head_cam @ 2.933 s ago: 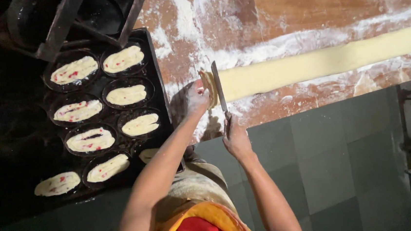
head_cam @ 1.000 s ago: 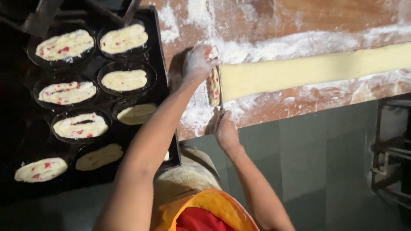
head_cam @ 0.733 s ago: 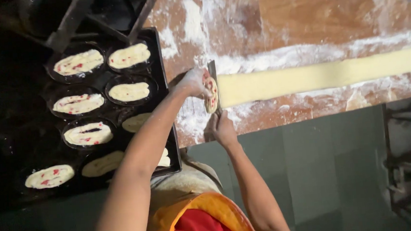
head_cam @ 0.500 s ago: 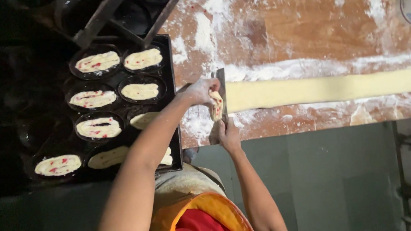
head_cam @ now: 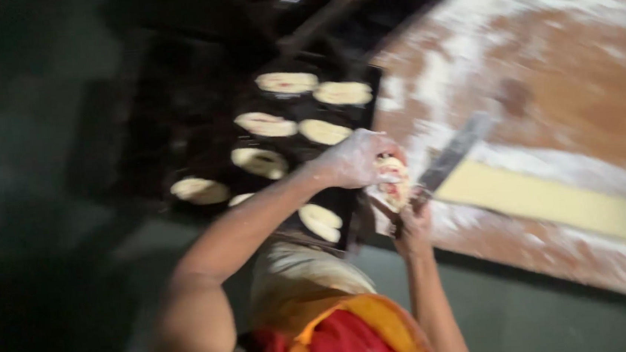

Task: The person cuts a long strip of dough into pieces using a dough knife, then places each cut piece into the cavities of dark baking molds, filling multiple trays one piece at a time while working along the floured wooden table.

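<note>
The person's left hand [head_cam: 356, 161] is closed around a cut piece of filled dough [head_cam: 394, 181], held in the air just past the floured bench's [head_cam: 565, 67] near-left corner, between the bench and the dark baking tray [head_cam: 345, 199]. The right hand [head_cam: 411, 217] is clamped on the handle of a flat scraper [head_cam: 454, 154], whose blade lies at the cut end of the long dough strip [head_cam: 568, 204]. By the look of it the work is well under way: several tray moulds already hold dough ovals [head_cam: 287, 83], while most of the strip remains uncut along the bench's near edge.
</note>
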